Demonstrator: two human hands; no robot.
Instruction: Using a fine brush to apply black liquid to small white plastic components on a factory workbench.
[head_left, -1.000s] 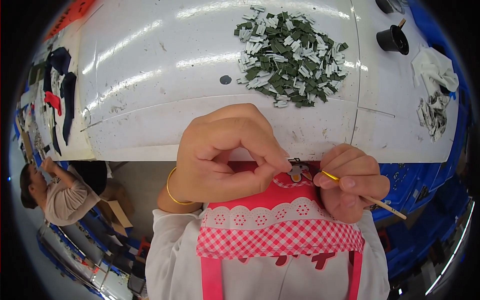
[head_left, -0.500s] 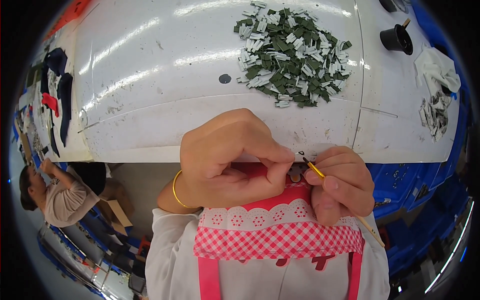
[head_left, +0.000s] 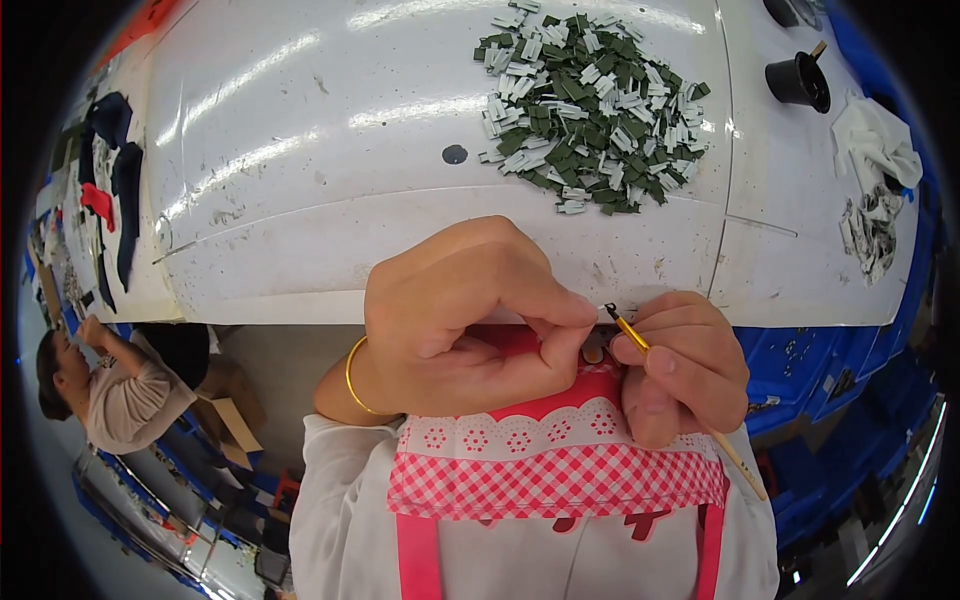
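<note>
Brush (head_left: 640,342), thin, yellow-handled: pinched in right hand (head_left: 685,365), long axis slanting up-left, tip just beside small piece (head_left: 592,348) pinched shut in left hand (head_left: 470,315), near counter (head_left: 300,200) edge

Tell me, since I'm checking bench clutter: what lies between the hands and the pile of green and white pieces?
In the head view, only bare white table separates the pile from the left hand and right hand.
</note>
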